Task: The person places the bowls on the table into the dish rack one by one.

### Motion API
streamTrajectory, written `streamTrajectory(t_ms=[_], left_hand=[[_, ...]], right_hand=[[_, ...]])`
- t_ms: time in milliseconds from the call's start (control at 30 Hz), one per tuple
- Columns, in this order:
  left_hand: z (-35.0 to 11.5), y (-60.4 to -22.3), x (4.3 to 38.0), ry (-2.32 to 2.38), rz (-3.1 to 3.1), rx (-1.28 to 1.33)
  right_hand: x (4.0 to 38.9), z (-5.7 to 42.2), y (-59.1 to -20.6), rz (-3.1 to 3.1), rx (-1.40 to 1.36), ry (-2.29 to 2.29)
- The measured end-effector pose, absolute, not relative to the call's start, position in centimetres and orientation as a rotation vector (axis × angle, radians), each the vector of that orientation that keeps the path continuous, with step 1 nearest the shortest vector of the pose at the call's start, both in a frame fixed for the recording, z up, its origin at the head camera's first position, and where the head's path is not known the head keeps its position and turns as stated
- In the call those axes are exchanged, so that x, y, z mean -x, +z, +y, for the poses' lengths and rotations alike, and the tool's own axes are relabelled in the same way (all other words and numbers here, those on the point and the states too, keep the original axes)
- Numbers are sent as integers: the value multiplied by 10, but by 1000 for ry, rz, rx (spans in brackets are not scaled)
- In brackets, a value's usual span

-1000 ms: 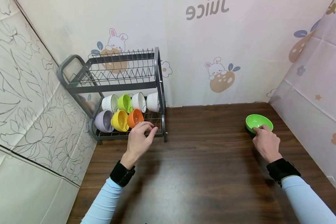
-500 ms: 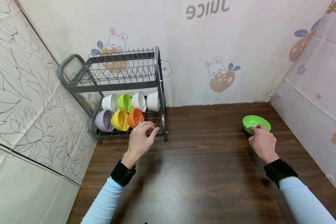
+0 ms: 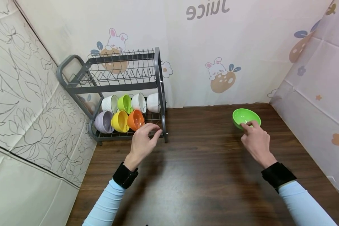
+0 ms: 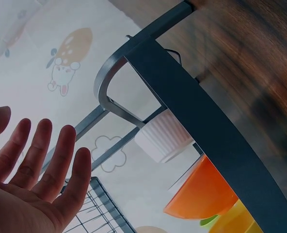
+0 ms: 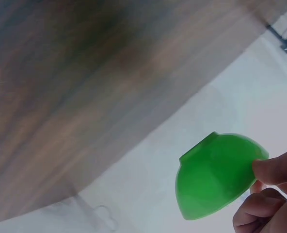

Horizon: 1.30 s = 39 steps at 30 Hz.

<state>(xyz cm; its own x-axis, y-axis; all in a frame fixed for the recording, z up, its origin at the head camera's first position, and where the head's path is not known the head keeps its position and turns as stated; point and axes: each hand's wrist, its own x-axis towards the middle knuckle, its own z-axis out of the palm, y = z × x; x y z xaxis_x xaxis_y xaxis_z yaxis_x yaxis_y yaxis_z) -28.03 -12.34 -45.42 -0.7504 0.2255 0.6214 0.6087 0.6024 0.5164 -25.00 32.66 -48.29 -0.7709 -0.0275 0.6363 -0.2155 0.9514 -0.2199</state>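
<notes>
A small green bowl is pinched at its near rim by my right hand, thumb outside and fingers over the edge. In the right wrist view the bowl hangs above the table, its foot ring showing. My left hand is by the front right corner of the dish rack, holding nothing, its fingers relaxed. The orange cup is the nearest thing to it on the lower shelf. The left wrist view shows the left fingers spread apart beside the rack.
On the rack's lower shelf also sit a yellow cup, a purple cup, a lime green cup and several white cups. The upper wire tier stands above them. Printed cloth walls border the dark wooden table.
The green bowl has been lifted off the table and carried left by my right hand. My left hand has barely moved beside the rack.
</notes>
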Motion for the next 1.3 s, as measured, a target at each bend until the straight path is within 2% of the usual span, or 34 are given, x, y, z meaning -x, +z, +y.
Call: streamTrajectory(t_ms=[767,1300], left_hand=[[-116,-455,279,-1030,-2365,678],[-105,-450,277,-1010,-2362,737]], right_hand=[[233,257,-446,-2259,-458,339],[220,221,-440,-2177,-619,373]])
